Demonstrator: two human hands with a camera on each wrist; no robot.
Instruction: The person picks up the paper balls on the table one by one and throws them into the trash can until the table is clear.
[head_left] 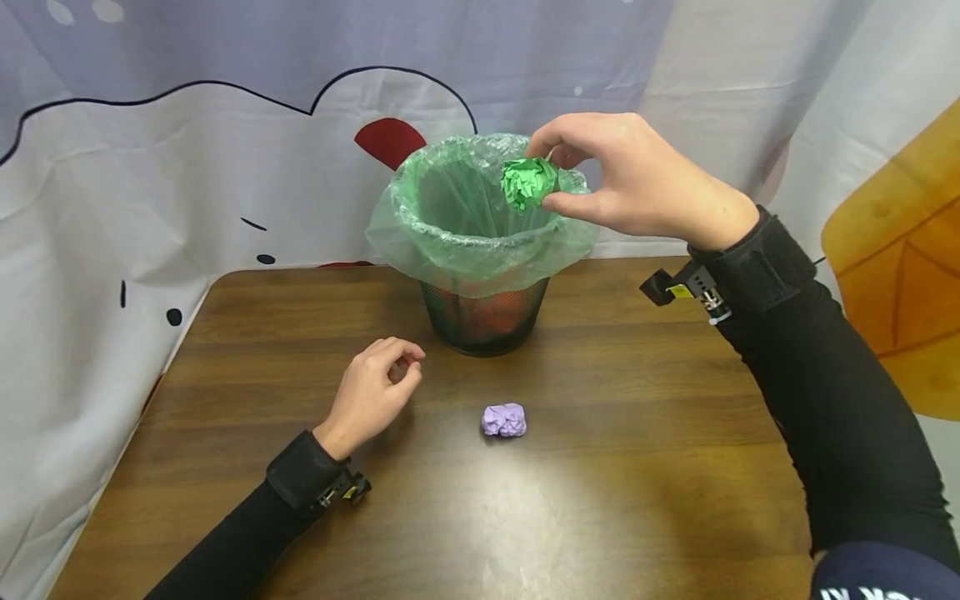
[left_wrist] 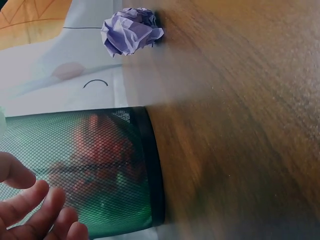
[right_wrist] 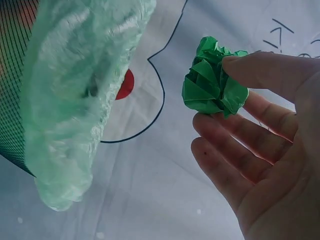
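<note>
A crumpled green paper ball [head_left: 528, 183] is pinched between the thumb and fingers of my right hand [head_left: 626, 171], over the right side of the bin's mouth. In the right wrist view the same green ball [right_wrist: 214, 77] shows above the liner's edge. The mesh wastebasket [head_left: 487, 321] wears a pale green plastic bag [head_left: 480, 267] folded over its rim. My left hand [head_left: 372, 392], fingers loosely curled round nothing, hovers over the table in front of the bin. To its right lies a crumpled purple paper ball [head_left: 505, 420], seen also in the left wrist view.
The brown wooden table [head_left: 637, 467] carries the wastebasket near its back edge. Behind hangs a printed curtain [head_left: 225, 183], close to the bin. Through the mesh [left_wrist: 100, 165], reddish and green shapes show inside, too blurred to name.
</note>
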